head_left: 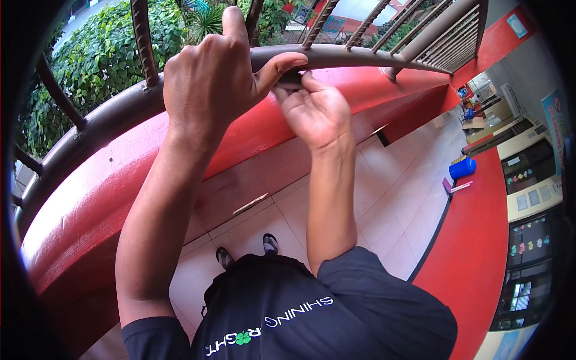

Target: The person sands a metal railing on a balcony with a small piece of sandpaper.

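The brown rail (342, 56) curves above the red ledge (90, 186), the left hand (207, 84) across it, thumb outstretched, the right hand (318, 111) palm-up near its underside, grips impossible to tell, and its roundness could make fingers slip.

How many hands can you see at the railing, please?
2: the left hand, at the brown rail with its back showing, and the right hand, just to its right with its palm showing. No other hands are visible.
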### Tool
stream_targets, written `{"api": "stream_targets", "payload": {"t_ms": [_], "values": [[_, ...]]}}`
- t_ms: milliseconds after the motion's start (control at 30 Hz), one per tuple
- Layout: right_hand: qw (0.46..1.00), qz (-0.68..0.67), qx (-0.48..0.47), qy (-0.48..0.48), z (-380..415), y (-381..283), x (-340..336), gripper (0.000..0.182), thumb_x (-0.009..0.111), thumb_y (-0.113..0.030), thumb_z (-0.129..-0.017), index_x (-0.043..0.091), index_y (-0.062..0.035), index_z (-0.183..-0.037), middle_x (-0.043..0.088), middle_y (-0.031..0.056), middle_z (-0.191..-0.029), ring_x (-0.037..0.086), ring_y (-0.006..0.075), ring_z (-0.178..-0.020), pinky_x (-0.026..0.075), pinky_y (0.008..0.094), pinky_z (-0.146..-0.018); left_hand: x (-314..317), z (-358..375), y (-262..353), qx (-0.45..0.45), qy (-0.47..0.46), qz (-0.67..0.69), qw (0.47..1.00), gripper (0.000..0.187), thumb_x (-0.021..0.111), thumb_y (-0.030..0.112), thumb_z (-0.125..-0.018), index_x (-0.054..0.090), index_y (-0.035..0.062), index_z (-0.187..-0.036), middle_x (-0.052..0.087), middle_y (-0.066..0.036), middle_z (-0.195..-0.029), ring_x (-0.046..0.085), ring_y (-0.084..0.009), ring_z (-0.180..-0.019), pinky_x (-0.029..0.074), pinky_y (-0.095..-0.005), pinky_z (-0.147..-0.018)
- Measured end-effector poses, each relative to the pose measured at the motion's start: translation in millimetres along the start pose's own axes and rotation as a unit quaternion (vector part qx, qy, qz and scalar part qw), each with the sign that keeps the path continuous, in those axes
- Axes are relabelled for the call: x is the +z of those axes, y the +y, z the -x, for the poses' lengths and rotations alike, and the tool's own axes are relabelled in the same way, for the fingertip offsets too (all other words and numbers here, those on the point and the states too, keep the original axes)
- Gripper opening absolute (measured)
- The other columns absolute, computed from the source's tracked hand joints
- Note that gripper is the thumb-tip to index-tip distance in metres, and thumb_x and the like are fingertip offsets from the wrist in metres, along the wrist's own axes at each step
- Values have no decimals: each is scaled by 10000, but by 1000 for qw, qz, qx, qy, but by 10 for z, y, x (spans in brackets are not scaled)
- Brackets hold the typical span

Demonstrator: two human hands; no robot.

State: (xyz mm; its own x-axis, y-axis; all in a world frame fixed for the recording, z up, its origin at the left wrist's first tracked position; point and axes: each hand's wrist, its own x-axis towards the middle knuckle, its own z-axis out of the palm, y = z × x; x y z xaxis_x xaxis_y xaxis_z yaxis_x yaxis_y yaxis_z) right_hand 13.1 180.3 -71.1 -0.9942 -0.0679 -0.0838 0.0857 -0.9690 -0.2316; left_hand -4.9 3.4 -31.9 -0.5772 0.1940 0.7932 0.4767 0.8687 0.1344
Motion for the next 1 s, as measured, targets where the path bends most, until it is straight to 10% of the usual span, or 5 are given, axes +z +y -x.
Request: {"api": "stream_targets", "payload": {"t_ms": [133,200,633,800,1000], "values": [[988,21,-150,39,-81,-418,-5,273,293,-150,-1140,444,27,-1284,610,269,-1256,633,353,-1196,504,530,-1141,-3,-43,25,-3,5,-39,999,801,491,839,-887,526,43,-967,637,-141,-544,713,-371,-558,546,-456,-451],[957,219,-189,22,266,325,330,435,245,-153,-1149,328,147,-1453,433,320,-1499,451,374,-1430,314,523,-1289,-7,-34,19,2,5,-38,999,794,489,836,-891,532,46,-963,639,-141,-546,715,-368,-561,547,-457,-452],[967,131,-193,98,34,-525,196,206,376,9,-1064,553,16,-1169,635,191,-1186,653,301,-1134,526,437,-1103,35,-24,11,2,-16,-52,999,750,501,789,-925,543,49,-1046,677,-148,-609,736,-373,-624,568,-484,-498],[987,111,42,-104,-36,75,-199,289,409,-34,-1083,486,113,-1321,616,236,-1268,642,319,-1184,495,473,-1148,76,-13,27,-2,4,-69,998,765,508,780,-927,556,36,-1097,694,-150,-640,740,-374,-640,574,-487,-513],[978,91,-178,60,-49,-49,138,177,377,49,-1020,506,73,-1139,604,212,-1111,648,273,-1003,547,418,-1004,144,-44,52,-26,1,-137,990,814,494,794,-920,549,17,-1158,708,-157,-675,735,-383,-642,570,-490,-513]]}}
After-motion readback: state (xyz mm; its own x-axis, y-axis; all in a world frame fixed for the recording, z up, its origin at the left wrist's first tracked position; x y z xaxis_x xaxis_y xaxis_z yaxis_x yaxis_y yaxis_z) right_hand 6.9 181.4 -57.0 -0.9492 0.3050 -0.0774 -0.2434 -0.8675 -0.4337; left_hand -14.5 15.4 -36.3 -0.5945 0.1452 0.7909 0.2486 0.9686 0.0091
